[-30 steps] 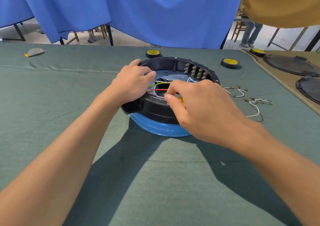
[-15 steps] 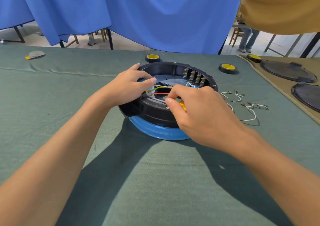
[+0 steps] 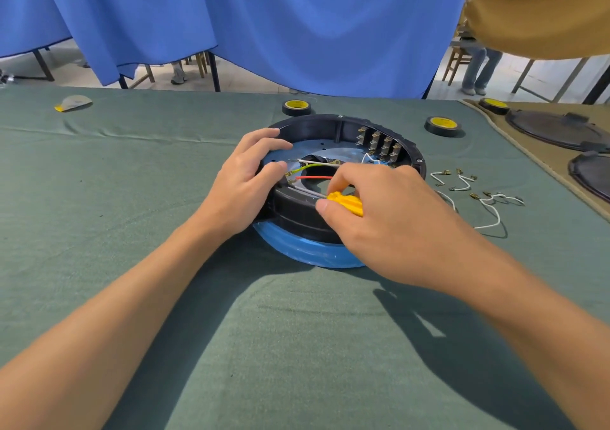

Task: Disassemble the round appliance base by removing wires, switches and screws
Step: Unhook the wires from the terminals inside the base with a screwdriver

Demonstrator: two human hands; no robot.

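The round appliance base, black with a blue underside, lies upside down on the green cloth. Inside it run a red wire, a yellow-green wire and white wires, and a row of switches lines the far right wall. My left hand rests on the left rim with fingers curled over the edge near the wire ends. My right hand grips a yellow-handled screwdriver, whose shaft points left into the base.
Several loose white wires with brass terminals lie right of the base. Three rolls of black tape sit along the far side. Dark round covers rest on a tan mat at the right. A blue curtain hangs behind the table.
My right hand has drawn back slightly, showing more of the yellow screwdriver handle. The left hand stays on the rim. The view has tilted a little.
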